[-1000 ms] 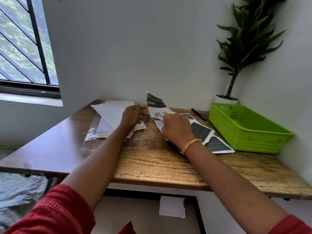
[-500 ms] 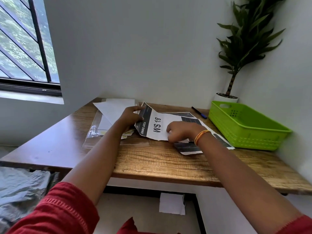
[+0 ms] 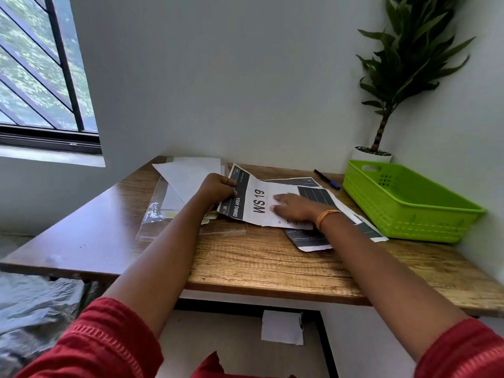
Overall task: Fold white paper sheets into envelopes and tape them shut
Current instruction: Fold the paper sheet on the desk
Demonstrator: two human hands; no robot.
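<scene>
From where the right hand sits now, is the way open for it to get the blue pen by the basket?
Probably yes. The right hand lies flat on the printed sheet, holding nothing. The pen lies bare on the table beyond it, beside the green basket, with only flat paper between.

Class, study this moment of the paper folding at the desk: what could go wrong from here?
1. The left hand pinches only the dark edge of the printed sheet while the right hand presses it flat; an uneven pull might skew the crease or tear the paper.
2. That sheet overlaps another printed sheet, so both could shift together.
3. The white paper stack lies on a slippery plastic sleeve and may slide.
</scene>
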